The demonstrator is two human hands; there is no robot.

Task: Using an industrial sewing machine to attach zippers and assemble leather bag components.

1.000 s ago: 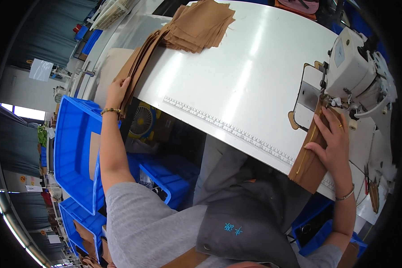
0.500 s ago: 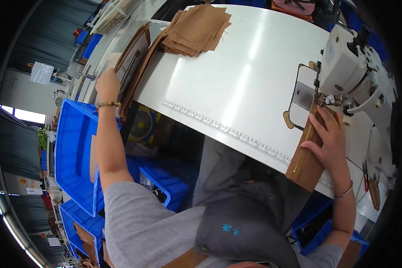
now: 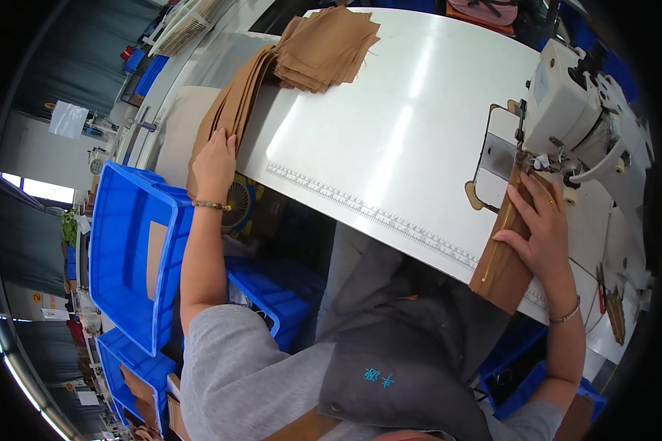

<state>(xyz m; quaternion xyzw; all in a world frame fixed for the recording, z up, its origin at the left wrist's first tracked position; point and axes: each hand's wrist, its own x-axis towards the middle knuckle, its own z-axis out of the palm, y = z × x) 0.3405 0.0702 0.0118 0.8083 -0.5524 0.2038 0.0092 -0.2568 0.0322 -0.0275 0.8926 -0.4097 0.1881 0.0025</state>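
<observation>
My left hand (image 3: 217,160) is closed at the near end of several long brown fabric pieces (image 3: 237,99), which lie overlapped along the table's left side. Its fingertips press on the upper piece; how many layers they grip is hidden. Over at the sewing machine (image 3: 561,99), my right hand (image 3: 541,224) rests flat with fingers apart on a brown fabric piece with a zipper (image 3: 502,268). The far end of that piece lies beneath the needle area, and its near end reaches over the table's front edge.
A stack of brown fabric panels (image 3: 327,48) sits at the far left of the white table (image 3: 368,140). Blue bins (image 3: 125,257) stand at my left, with a fan (image 3: 239,204) under the table. Snips (image 3: 603,290) lie right of my right arm.
My left hand has moved right and slightly nearer. The long brown pieces it was holding folded back at the edge now lie flatter, uncovering a pale surface. My right hand has hardly moved.
</observation>
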